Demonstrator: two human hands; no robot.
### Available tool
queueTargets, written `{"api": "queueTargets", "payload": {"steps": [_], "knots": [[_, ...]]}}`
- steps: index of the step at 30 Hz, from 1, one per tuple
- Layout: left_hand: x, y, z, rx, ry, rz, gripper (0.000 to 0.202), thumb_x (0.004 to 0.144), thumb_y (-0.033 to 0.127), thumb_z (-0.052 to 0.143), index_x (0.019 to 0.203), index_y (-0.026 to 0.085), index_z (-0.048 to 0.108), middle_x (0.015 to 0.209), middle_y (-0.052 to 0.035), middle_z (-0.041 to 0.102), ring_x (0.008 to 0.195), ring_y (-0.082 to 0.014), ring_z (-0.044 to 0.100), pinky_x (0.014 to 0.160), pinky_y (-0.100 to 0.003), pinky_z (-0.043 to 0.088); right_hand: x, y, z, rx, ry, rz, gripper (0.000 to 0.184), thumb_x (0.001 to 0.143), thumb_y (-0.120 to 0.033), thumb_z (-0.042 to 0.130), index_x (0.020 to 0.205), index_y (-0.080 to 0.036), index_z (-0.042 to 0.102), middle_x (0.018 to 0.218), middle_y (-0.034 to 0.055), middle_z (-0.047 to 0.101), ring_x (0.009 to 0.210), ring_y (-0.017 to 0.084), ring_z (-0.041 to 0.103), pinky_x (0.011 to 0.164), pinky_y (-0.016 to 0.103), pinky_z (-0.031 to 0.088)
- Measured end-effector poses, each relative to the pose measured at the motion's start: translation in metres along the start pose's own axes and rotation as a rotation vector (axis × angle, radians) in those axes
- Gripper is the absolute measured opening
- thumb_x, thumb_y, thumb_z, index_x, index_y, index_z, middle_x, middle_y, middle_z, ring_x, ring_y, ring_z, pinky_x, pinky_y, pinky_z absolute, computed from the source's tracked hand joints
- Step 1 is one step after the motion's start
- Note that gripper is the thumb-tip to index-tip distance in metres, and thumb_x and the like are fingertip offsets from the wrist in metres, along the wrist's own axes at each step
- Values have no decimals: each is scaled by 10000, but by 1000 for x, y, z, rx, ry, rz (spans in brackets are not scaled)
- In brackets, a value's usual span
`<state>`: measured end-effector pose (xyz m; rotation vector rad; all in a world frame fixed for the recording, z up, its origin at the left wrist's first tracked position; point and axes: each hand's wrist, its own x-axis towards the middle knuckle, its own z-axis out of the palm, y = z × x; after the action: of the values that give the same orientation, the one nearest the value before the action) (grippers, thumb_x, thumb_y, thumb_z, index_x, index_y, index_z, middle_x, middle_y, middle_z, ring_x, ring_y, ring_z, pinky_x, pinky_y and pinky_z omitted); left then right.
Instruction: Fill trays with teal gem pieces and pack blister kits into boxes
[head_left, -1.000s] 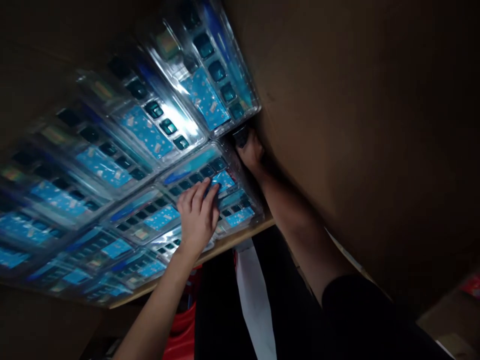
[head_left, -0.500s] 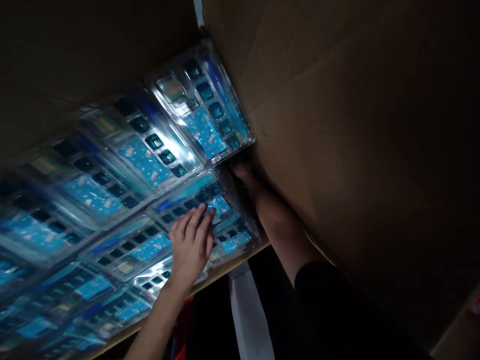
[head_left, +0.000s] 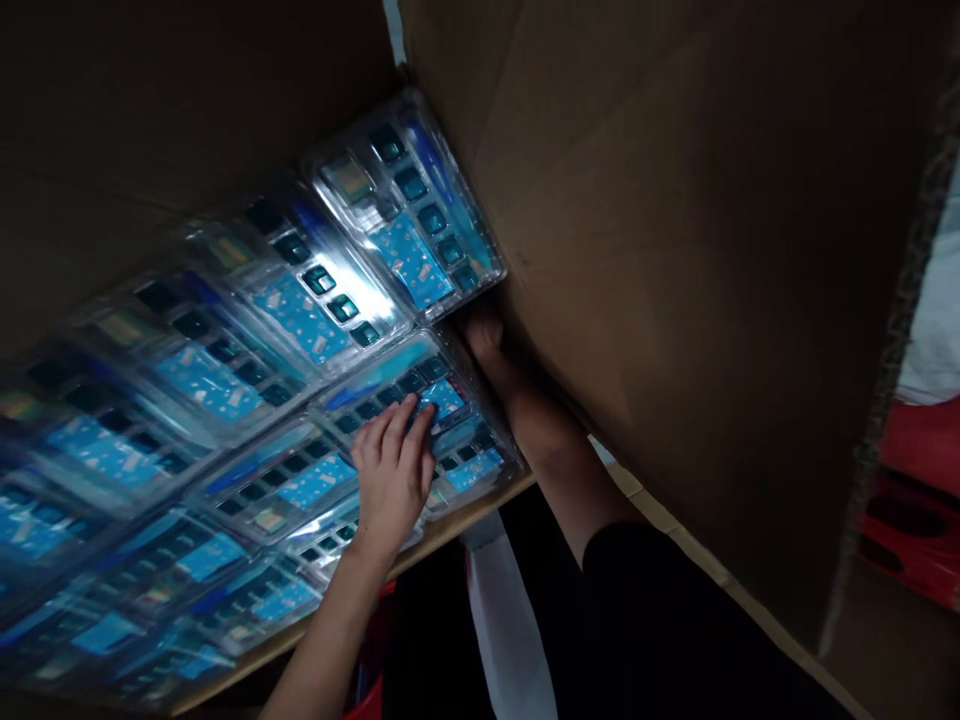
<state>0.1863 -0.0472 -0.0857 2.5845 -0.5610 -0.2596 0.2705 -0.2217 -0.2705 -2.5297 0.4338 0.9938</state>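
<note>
I look into a big cardboard box (head_left: 675,250) filled with rows of clear plastic blister packs (head_left: 300,300) holding blue cards and small dark squares. My left hand (head_left: 391,475) lies flat, fingers together, on the near-right pack (head_left: 409,400). My right hand (head_left: 499,365) reaches down between that pack and the box's right wall, and its fingers are hidden in the dark gap beside the pack's edge. A black sleeve covers my right upper arm.
The box's right wall and flap (head_left: 862,480) rise close to my right arm. The box's near rim (head_left: 450,525) runs under my left wrist. A white strip (head_left: 502,620) hangs below it. Red things (head_left: 919,480) lie outside at right.
The view shifted slightly. My right hand pushed deeper along the box wall beside the pack, and my left hand stayed flat on the same pack.
</note>
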Motion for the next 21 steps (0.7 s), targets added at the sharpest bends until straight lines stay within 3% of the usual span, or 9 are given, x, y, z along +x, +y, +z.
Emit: {"api": "queueTargets", "payload": {"steps": [7, 12, 16, 21], "knots": [[0, 0, 1, -55, -6, -48, 527, 901, 171, 473, 1422, 237, 426, 1331, -136, 581, 1218, -270, 490, 1044, -425, 309, -11, 5, -2, -22, -31, 8, 522, 957, -139, 362, 1464, -21, 336, 1513, 210, 368, 1398, 267, 376, 1161, 363, 296], [-1, 0, 2, -45, -5, -33, 540, 901, 159, 467, 1434, 230, 406, 1335, -144, 573, 1225, -273, 480, 1044, -429, 307, -3, 6, -2, 10, -73, 42, 517, 931, -108, 367, 1446, -63, 383, 1442, 198, 474, 1324, 273, 472, 1084, 391, 401], [-2, -1, 4, -48, 9, -33, 561, 898, 149, 479, 1445, 236, 391, 1339, -137, 569, 1237, -270, 466, 1054, -417, 294, 11, 9, 1, 51, -125, 70, 488, 960, -197, 367, 1436, -95, 404, 1376, 169, 554, 1235, 264, 561, 991, 378, 487], [-1, 1, 5, -50, 27, -38, 565, 895, 146, 487, 1443, 243, 388, 1326, -134, 571, 1236, -264, 466, 1056, -417, 290, 18, 13, 4, 56, -116, 41, 512, 960, -293, 465, 1437, -120, 393, 1469, 141, 459, 1309, 232, 496, 1061, 337, 439]]}}
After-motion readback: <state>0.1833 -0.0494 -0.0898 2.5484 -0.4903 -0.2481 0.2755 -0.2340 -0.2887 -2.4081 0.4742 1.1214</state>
